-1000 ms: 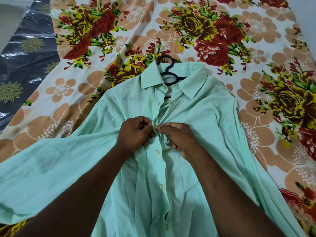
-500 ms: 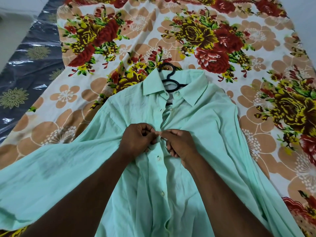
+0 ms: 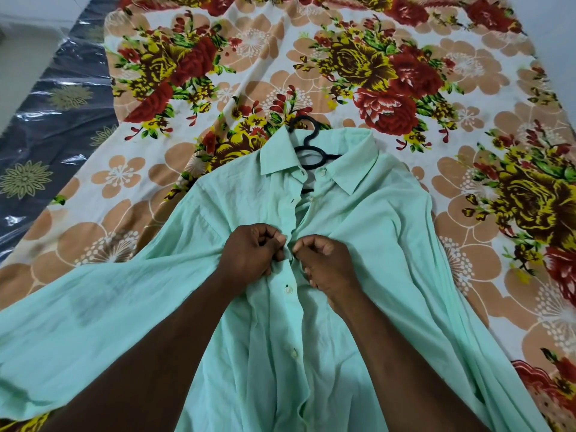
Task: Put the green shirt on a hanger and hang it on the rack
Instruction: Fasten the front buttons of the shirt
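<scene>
Pale mint-green button-up shirt (image 3: 358,232) is lying front-up on a floral bedsheet (image 3: 280,73) printed with red, yellow and tan blossoms, collar pointing away from the wearer of the camera. A black plastic hanger (image 3: 307,151) is sitting inside the neck opening, its hook poking out past the collar onto the sheet. Left hand (image 3: 252,251) is curling closed, pinching the left edge of the front placket; right hand (image 3: 327,260) is likewise closing on the opposite edge, knuckles nearly meeting over the chest. Top collar buttons are lying undone; white buttons below the hands are showing along the placket. One sleeve is spreading wide toward the left. Dark glossy plastic sheeting (image 3: 46,135) is lying beside the bedsheet at the left.
</scene>
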